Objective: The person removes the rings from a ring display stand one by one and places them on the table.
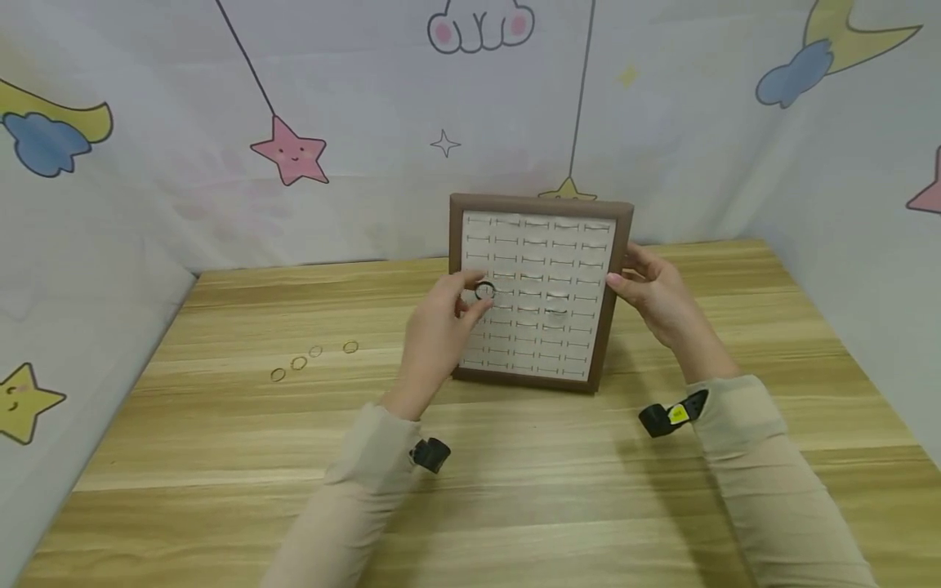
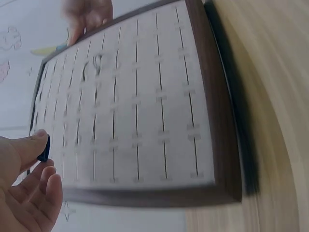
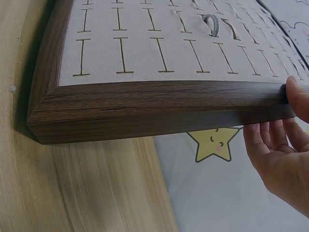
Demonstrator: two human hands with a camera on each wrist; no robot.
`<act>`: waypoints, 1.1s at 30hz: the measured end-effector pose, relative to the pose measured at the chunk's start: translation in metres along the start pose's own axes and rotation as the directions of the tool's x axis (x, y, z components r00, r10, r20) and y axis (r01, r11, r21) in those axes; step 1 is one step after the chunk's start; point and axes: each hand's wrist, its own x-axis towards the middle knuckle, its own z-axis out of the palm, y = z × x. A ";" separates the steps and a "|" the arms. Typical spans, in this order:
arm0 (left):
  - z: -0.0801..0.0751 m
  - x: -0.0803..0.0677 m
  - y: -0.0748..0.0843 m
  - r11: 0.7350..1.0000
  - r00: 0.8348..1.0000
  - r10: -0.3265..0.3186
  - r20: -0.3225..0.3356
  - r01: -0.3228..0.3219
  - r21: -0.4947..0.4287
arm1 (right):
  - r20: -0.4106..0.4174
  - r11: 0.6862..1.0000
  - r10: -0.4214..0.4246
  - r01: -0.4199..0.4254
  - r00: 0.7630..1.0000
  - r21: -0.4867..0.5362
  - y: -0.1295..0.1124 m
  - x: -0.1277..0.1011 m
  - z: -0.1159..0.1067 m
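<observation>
Head view shows a small dark ring (image 1: 484,291) pinched between the thumb and fingertips of the left hand (image 1: 434,331), held against the left part of the pale slotted pad of a square, brown wood-framed ring display board (image 1: 613,214). The board stands tilted up on its lower edge near the far middle of the light wood-grain table (image 1: 515,490). The right hand (image 1: 657,296) steadies the board's right frame edge, thumb on the front rim and fingers loosely curved behind it, as the right wrist view confirms. From how things lie, the work looks only partly done: the dark ring seems not yet seated in a slot, while two thin rings (image 1: 556,300) already sit in slots near the pad's centre, one of which shows as a silvery ring (image 3: 211,24) in the right wrist view. Almost all the other slots stand bare. Four small golden rings (image 1: 297,363) lie in a loose row on the table toward its left side, well apart from the board, so I judge these are left to place. A white cloth backdrop (image 1: 367,122) printed with stars, moons and clouds hangs behind the table's far edge. No brand, label or readable writing shows anywhere; a small yellow tag on the black right wrist strap (image 1: 672,415) is too small to read.
</observation>
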 end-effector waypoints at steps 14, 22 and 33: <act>-0.050 -0.020 -0.090 0.953 0.955 -0.290 -0.057 0.293 0.074 | 0.000 1.000 0.001 -0.001 1.000 -0.006 -0.001 0.000 0.000; -0.075 -0.045 -0.139 0.898 0.914 -0.384 -0.133 0.403 0.175 | -0.005 1.000 0.006 -0.006 1.000 -0.003 -0.001 0.000 0.000; -0.095 -0.071 -0.183 0.803 0.834 -0.532 -0.147 0.552 0.226 | -0.001 1.000 0.003 -0.003 1.000 0.001 0.000 0.000 0.000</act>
